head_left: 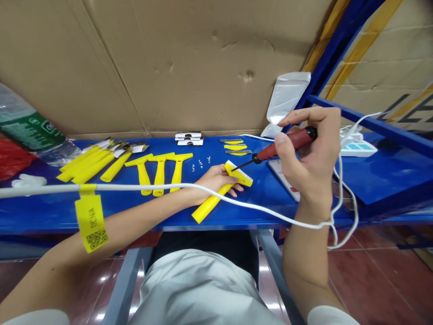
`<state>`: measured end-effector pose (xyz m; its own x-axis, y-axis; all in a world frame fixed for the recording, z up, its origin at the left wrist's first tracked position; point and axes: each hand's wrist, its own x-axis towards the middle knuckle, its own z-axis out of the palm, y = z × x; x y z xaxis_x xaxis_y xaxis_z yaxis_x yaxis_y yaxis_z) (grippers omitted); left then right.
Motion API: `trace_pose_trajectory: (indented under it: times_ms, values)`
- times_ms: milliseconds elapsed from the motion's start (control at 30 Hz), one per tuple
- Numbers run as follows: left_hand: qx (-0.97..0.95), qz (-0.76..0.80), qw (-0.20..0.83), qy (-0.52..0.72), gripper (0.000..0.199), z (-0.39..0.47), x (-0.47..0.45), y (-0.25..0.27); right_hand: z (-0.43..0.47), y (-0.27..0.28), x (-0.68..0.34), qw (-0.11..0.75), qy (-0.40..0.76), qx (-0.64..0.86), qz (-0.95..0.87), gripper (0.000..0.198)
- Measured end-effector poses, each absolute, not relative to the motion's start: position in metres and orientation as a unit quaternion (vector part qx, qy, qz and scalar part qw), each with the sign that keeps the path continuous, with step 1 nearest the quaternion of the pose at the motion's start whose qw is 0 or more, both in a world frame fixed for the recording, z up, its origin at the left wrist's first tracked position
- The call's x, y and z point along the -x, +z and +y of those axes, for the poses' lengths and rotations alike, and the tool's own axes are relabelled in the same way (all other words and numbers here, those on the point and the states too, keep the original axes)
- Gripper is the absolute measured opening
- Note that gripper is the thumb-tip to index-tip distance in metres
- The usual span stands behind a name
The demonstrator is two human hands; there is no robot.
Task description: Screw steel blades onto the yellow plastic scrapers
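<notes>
My left hand (216, 180) is closed around a yellow scraper (213, 202), tilted with its handle pointing down and left. A whitish strip runs along the scraper's head. In my right hand (309, 155) is a dark red screwdriver (287, 143), gripped between thumb and fingers. The screwdriver's thin shaft reaches down to the scraper head, with its tip at or just over the head's face. Left of my left hand lie three T-shaped yellow handles (159, 174) in a row.
Yellow scrapers (91, 164) with blades lie at the left by a green-labelled bottle (37, 128). Small white-and-black packs (188, 138) and yellow pieces (236, 147) sit at the back. A white cable (264, 214) crosses in front of both arms. A phone (282, 176) lies beside my right hand.
</notes>
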<state>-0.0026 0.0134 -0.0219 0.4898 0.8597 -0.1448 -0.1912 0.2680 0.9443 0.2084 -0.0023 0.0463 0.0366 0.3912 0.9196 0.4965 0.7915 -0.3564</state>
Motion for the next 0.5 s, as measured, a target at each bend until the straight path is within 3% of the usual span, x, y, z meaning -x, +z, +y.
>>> trace_pose_trajectory:
  times_ms: [500]
  values:
    - [-0.483,0.339,0.72,0.365,0.018,0.0156,0.0045,-0.0257,-0.0013,0.0457,-0.21,0.637,-0.06,0.341,-0.689,0.017]
